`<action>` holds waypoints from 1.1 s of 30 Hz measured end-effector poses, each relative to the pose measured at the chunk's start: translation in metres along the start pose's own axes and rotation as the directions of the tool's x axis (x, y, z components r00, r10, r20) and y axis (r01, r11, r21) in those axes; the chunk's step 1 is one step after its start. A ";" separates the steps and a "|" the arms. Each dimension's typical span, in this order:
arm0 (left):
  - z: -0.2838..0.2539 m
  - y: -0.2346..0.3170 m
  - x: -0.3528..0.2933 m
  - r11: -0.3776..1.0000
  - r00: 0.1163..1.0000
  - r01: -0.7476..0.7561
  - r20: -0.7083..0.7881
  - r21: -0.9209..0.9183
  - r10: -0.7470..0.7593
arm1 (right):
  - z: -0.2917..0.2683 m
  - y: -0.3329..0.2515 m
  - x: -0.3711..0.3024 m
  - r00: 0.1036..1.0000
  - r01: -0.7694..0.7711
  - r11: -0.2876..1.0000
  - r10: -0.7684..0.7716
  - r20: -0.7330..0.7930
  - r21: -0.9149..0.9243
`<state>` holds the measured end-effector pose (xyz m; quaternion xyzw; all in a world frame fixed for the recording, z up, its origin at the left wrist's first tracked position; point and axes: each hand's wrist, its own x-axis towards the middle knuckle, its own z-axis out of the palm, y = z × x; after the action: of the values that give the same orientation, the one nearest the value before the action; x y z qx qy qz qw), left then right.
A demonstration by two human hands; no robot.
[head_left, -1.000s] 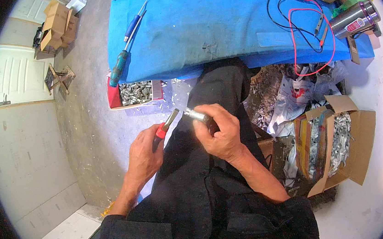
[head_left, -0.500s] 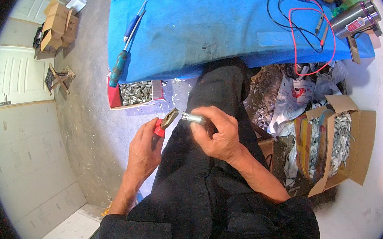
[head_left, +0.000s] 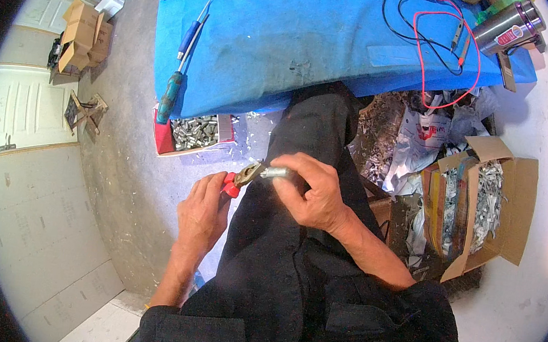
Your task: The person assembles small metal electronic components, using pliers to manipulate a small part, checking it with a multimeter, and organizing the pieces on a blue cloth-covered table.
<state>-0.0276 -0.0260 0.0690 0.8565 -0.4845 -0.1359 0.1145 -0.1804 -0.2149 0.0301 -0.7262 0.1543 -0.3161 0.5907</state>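
My left hand (head_left: pixel 203 210) is closed round the red handles of a pair of pliers (head_left: pixel 246 175), whose metal jaws point toward the right. In my right hand (head_left: pixel 321 195) is a small silver metal cylinder (head_left: pixel 278 172), pinched between thumb and fingers. The cylinder's left end sits right by the tips of the jaws, above my dark trousers; whether they touch I cannot tell. Part of the cylinder is hidden by my fingers.
Beyond my hands, a red-and-white box (head_left: pixel 192 133) holds many silver cylinders. Screwdrivers (head_left: pixel 175 86) and red and black test leads (head_left: pixel 416 36) lie on the blue-covered table (head_left: pixel 267 38), near a metal flask (head_left: pixel 509 29). At right stands a cardboard box (head_left: pixel 517 211) of metal scraps.
The pliers have turned clockwise, and their jaws now point more to the right, toward the cylinder's end. My left hand has shifted slightly left; my right hand has barely moved.
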 end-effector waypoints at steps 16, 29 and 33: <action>-0.001 0.004 -0.005 0.981 1.000 0.019 -0.019 -0.193 -0.023 | 0.003 0.008 -0.003 1.000 -0.009 0.999 0.009 -0.002 -0.032; 0.001 0.015 -0.011 0.976 0.995 0.053 -0.077 -0.211 -0.071 | 0.003 0.003 -0.005 0.951 0.294 0.901 -0.310 0.000 -0.320; 0.003 0.013 -0.013 0.972 0.994 0.063 -0.070 -0.227 -0.081 | 0.007 0.007 -0.006 0.934 0.335 0.889 -0.357 -0.014 -0.313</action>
<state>-0.0455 -0.0219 0.0725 0.8598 -0.4298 -0.1600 0.2245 -0.1793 -0.2082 0.0207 -0.8128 0.0906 -0.4142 0.3994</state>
